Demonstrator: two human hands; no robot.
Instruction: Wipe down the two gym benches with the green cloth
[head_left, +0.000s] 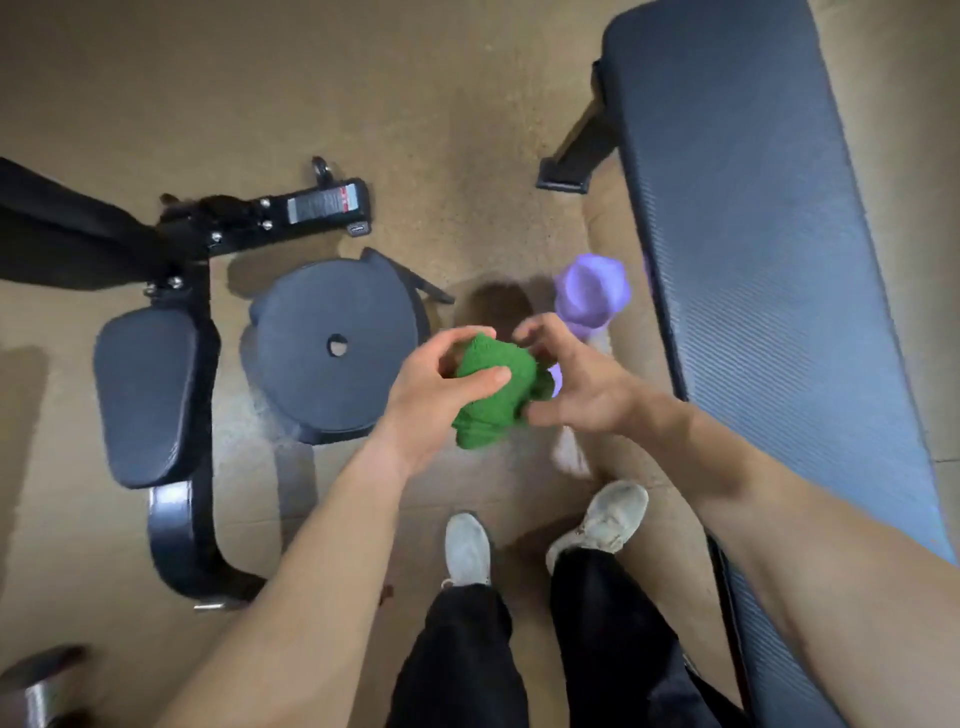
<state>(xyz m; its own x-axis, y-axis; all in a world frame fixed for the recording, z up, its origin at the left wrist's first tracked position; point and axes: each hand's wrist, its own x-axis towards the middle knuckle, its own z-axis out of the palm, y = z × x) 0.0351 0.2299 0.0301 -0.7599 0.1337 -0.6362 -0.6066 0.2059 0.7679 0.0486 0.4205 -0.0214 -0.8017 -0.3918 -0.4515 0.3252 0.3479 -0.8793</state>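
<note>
Hands meet above the floor: left hand pinches the bunched green cloth, right hand spread beside it; long dark padded bench lies rightward, nearer the right hand.

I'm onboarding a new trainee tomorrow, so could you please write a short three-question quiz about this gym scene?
1. True or false: the green cloth is lying spread flat on the long bench.
2. Which hand grips the cloth between thumb and fingers: A) left hand, B) right hand?
3. What colour is the dumbbell on the floor beside the bench?

Key
1. False: it is bunched up, held in front of the person, off the bench.
2. A; the right hand's fingers are spread at the cloth's edge.
3. Purple.
</note>
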